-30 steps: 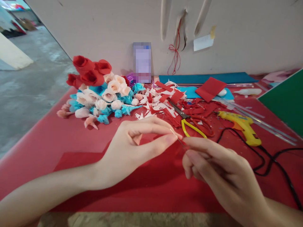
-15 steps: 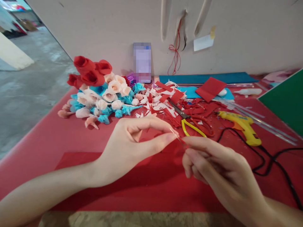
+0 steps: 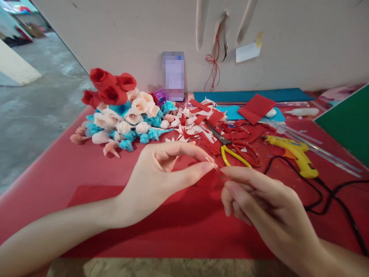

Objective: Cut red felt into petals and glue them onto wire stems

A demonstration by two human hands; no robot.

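Both of my hands pinch one thin wire-like piece (image 3: 218,172) above the table's middle. My left hand (image 3: 161,179) closes thumb and index finger on its upper end, and a pale tip pokes out past them. At the lower end, my right hand (image 3: 262,207) grips it between thumb and forefinger, with the other fingers curled in. How far the piece runs inside the right hand is hidden. Beneath my hands lies a red sheet (image 3: 138,238). Just beyond the fingertips are scissors (image 3: 227,144) with one yellow and one red handle.
Crepe-paper flowers (image 3: 134,115) in red, cream and blue are heaped at the left. Paper scraps (image 3: 196,119) lie behind the scissors. A yellow glue gun (image 3: 296,154) with a black cord (image 3: 328,202) rests at the right. A phone (image 3: 173,77) leans on the wall.
Both hands keep their pinch on the thin piece. My fingertips have shifted very slightly left; everything else stays where it was.
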